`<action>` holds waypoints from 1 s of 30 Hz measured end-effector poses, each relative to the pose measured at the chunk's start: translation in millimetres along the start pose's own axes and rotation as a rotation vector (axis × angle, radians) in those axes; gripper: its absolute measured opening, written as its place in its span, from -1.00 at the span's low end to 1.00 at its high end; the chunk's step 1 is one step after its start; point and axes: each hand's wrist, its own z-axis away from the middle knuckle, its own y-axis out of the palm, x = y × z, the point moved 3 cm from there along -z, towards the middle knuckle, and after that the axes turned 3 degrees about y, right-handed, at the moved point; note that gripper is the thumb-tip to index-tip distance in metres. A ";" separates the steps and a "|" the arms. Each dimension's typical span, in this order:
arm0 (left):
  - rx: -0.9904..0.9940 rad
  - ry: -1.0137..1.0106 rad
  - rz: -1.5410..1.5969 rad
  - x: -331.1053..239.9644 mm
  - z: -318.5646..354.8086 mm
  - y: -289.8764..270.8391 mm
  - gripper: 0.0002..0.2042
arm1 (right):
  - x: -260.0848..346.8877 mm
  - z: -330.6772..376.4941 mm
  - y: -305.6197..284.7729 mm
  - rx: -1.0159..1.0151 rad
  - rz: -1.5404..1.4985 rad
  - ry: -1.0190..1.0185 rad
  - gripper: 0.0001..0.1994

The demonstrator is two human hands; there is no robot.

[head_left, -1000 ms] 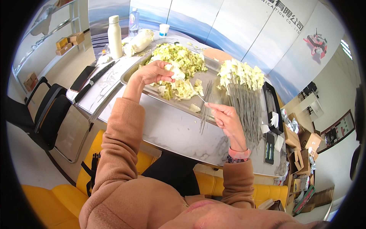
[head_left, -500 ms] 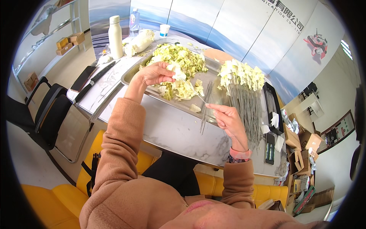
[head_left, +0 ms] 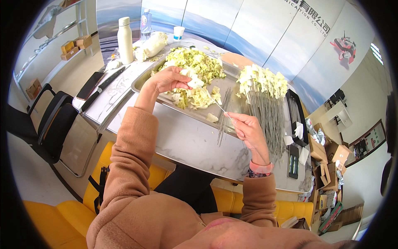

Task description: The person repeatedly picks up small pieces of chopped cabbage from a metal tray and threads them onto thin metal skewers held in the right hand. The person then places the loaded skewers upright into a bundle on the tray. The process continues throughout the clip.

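Observation:
Between the fingertips of my left hand [head_left: 168,79] is a piece of pale cabbage leaf [head_left: 195,81], held above the tray. A thin metal skewer [head_left: 216,104] slants from this leaf down to my right hand [head_left: 247,128], whose thumb and fingers pinch its lower end. The skewer's tip is hidden at the leaf. Below and behind my left hand, chopped cabbage [head_left: 199,62] is heaped in a shallow metal tray [head_left: 168,104]. Several bare skewers [head_left: 225,110] lie across the tray's near edge. Farther right, many skewers loaded with cabbage [head_left: 263,81] rest side by side, their bare shafts toward me.
On the table's left lie a knife [head_left: 101,89] and a dark phone [head_left: 90,86]. A white bottle [head_left: 125,41], a clear bottle [head_left: 146,25], a whole cabbage [head_left: 153,45] and a paper cup [head_left: 178,32] stand behind. At right are a black tray [head_left: 304,135] and another phone [head_left: 293,162].
Both hands stay almost in place. The leaf and my left fingertips shift slightly, and my right fingers move a little along or around the skewer's lower end.

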 end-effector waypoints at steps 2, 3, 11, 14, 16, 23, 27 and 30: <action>0.018 0.007 0.008 1.5 -0.3 -3.7 -0.73 | 1.3 0.2 0.7 -0.003 -0.002 0.001 -0.70; 0.028 0.011 0.012 2.1 -0.5 -5.3 -0.74 | 1.5 0.5 0.8 -0.002 -0.002 0.003 -0.70; 0.075 -0.029 -0.014 2.8 -1.0 -0.8 -0.72 | 0.0 0.5 -0.7 0.007 -0.002 -0.001 -0.70; 0.071 -0.035 -0.032 3.1 0.2 1.7 -0.74 | 0.8 1.1 0.0 0.009 -0.003 0.002 -0.70; 0.068 -0.045 -0.039 3.3 0.5 1.7 -0.74 | -0.5 0.4 -1.2 0.012 0.000 0.001 -0.70; 0.104 -0.083 -0.076 3.5 -0.3 2.5 -0.73 | -2.2 -0.6 1.3 0.024 0.028 -0.009 -0.70; 0.085 -0.066 -0.069 7.1 -1.7 -1.9 -0.75 | -1.4 -1.1 4.6 0.015 0.046 -0.014 -0.70; 0.146 -0.054 -0.044 4.5 -0.9 0.5 -0.77 | -2.9 -2.0 1.4 0.006 0.031 -0.024 -0.70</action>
